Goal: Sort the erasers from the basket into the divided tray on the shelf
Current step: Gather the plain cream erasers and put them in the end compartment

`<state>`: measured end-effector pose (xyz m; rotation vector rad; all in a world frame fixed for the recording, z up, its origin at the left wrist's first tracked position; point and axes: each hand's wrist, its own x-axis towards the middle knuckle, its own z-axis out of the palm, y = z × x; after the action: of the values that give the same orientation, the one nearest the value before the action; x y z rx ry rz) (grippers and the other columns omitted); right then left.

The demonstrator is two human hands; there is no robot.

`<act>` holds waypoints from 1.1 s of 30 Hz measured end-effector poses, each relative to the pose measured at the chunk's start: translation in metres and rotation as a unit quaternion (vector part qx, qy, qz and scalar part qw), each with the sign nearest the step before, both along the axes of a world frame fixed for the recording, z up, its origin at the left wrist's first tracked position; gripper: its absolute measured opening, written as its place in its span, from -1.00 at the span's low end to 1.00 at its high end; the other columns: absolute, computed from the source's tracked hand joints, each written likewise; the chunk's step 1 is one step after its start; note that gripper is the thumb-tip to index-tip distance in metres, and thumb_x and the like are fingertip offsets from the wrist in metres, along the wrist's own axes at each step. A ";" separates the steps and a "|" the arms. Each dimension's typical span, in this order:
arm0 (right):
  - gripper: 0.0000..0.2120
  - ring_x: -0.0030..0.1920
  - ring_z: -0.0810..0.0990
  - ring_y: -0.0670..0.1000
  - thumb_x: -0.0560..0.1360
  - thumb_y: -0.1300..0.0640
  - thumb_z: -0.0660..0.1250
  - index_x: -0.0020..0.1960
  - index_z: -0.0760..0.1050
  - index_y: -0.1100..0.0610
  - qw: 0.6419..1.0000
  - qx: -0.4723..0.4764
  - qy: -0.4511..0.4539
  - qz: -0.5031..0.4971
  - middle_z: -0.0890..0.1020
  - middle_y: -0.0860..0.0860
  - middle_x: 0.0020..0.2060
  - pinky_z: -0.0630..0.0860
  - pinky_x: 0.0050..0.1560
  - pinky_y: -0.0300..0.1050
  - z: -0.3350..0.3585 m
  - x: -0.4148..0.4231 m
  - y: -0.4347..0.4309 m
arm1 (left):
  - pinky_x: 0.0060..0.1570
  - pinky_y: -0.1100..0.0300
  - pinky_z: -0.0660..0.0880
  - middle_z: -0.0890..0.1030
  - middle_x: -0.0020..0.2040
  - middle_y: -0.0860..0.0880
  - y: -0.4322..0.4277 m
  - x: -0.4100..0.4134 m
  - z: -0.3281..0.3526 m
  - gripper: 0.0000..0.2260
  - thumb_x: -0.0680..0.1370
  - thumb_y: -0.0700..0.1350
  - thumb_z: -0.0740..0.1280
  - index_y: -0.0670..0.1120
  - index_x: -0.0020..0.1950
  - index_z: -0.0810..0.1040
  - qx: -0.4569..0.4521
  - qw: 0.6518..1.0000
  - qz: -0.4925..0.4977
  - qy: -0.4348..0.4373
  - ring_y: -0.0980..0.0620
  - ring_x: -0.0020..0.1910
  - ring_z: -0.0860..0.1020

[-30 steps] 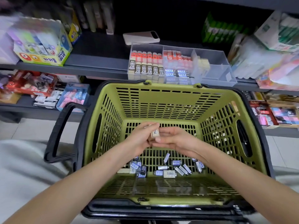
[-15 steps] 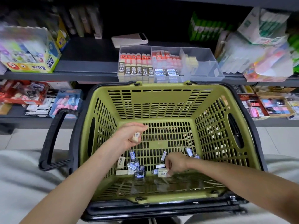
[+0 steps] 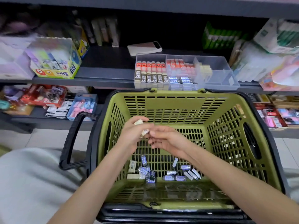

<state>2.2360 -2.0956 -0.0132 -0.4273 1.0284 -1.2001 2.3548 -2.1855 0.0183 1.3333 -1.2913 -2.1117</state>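
Observation:
A green basket [image 3: 178, 101] sits in front of me with several small erasers [image 3: 171, 172] loose on its floor, blue-sleeved and cream ones. My left hand [image 3: 131, 136] is raised over the basket, holding cream erasers [image 3: 138, 122] in its fingers. My right hand [image 3: 166, 139] meets it, its fingertips at a cream eraser [image 3: 145, 131] between the two hands. The clear divided tray [image 3: 226, 78] stands on the shelf behind the basket. Its left and middle compartments hold rows of erasers; the right one has a few cream ones.
A white phone-like slab [image 3: 144, 48] lies on the shelf behind the tray. A glue box [image 3: 55, 62] stands at the left, packaged goods [image 3: 275, 62] at the right. Lower shelves hold more stationery boxes [image 3: 82, 104]. The basket's black handle [image 3: 71, 141] hangs to the left.
My right hand rose from the basket floor with a cream eraser and came up to my left hand, which stayed raised and now holds more.

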 end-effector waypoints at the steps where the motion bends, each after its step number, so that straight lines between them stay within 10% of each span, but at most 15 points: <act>1: -0.78 -0.22 0.61 -0.02 0.40 0.23 0.39 0.04 0.55 0.26 1.000 0.014 0.011 0.021 0.64 0.08 -0.17 0.58 -0.18 -0.21 -0.005 0.001 -0.003 | -0.40 0.28 0.44 0.55 -0.22 -0.04 -0.004 0.005 0.003 -0.79 0.40 -0.33 0.44 -0.12 -0.04 0.56 -0.021 0.999 0.038 0.020 0.08 -0.34 0.50; 4: -0.70 -0.10 0.59 -0.08 0.42 0.16 0.42 0.13 0.52 0.18 0.929 0.065 0.318 0.176 0.61 0.03 -0.04 0.56 0.05 -0.13 -0.036 0.020 -0.008 | -0.41 0.29 0.42 0.50 -0.18 -0.05 -0.022 0.022 0.015 -0.79 0.38 -0.39 0.40 -0.10 -0.14 0.55 -0.050 0.988 0.084 0.117 0.09 -0.34 0.47; 7: -0.46 0.28 0.40 0.05 0.39 -0.01 0.44 0.32 0.41 0.09 0.718 -0.016 0.590 0.369 0.46 0.06 0.27 0.34 0.34 0.03 -0.074 0.055 -0.014 | -0.45 0.30 0.42 0.47 -0.27 -0.03 -0.033 0.035 0.024 -0.81 0.33 -0.35 0.36 -0.09 -0.17 0.58 0.004 0.969 0.045 0.242 0.09 -0.34 0.47; 10: -0.43 0.34 0.29 0.14 0.41 -0.08 0.40 0.35 0.37 0.07 0.537 -0.103 0.705 0.453 0.39 0.13 0.32 0.28 0.36 0.10 -0.098 0.076 -0.019 | -0.45 0.30 0.41 0.45 -0.26 -0.06 -0.035 0.042 0.025 -0.80 0.32 -0.33 0.30 -0.11 -0.14 0.59 0.060 0.956 0.027 0.287 0.07 -0.32 0.46; 12: -0.51 0.32 0.29 0.16 0.44 -0.07 0.37 0.31 0.41 0.06 0.479 -0.136 0.727 0.473 0.39 0.15 0.30 0.27 0.35 0.15 -0.106 0.080 -0.019 | -0.46 0.30 0.41 0.45 -0.25 -0.07 -0.035 0.042 0.023 -0.79 0.32 -0.33 0.30 -0.10 -0.16 0.62 0.064 0.957 0.026 0.282 0.06 -0.31 0.46; 15: -0.57 0.27 0.30 0.16 0.42 -0.03 0.37 0.25 0.46 0.06 0.498 -0.138 0.718 0.466 0.39 0.14 0.25 0.31 0.30 0.13 -0.115 0.078 -0.018 | -0.46 0.29 0.41 0.49 -0.28 -0.07 -0.036 0.038 0.021 -0.81 0.31 -0.32 0.33 -0.09 -0.20 0.65 0.066 0.963 0.024 0.262 0.05 -0.32 0.48; 21: -0.69 0.09 0.38 0.04 0.37 0.06 0.42 0.11 0.52 0.05 0.654 -0.053 0.679 0.331 0.40 0.02 0.04 0.45 0.15 -0.07 -0.111 0.040 -0.021 | -0.50 0.29 0.41 0.54 -0.35 -0.06 -0.037 0.035 0.017 -0.87 0.26 -0.29 0.42 -0.13 -0.25 0.62 0.115 0.974 0.061 0.184 0.05 -0.34 0.49; 30: -0.78 0.04 0.47 0.09 0.41 0.16 0.40 0.02 0.48 0.16 0.643 -0.075 0.671 0.362 0.51 0.08 -0.04 0.41 0.11 -0.06 -0.117 0.044 -0.020 | -0.54 0.31 0.36 0.52 -0.31 -0.06 -0.034 0.030 0.014 -0.83 0.29 -0.25 0.45 -0.13 -0.16 0.57 0.148 0.977 0.060 0.140 0.04 -0.35 0.47; 33: -0.78 -0.04 0.54 0.04 0.44 0.18 0.39 0.06 0.49 0.16 0.714 -0.025 0.619 0.327 0.59 0.08 -0.03 0.46 -0.04 -0.13 -0.109 0.043 -0.022 | -0.54 0.31 0.36 0.52 -0.30 -0.07 -0.035 0.032 0.012 -0.80 0.29 -0.25 0.46 -0.14 -0.12 0.56 0.166 0.977 0.063 0.118 0.05 -0.36 0.47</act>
<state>2.2786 -2.1172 -0.1222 -1.6249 1.7272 -0.1346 2.3872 -2.2203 0.0302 1.2007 -0.7639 -2.3805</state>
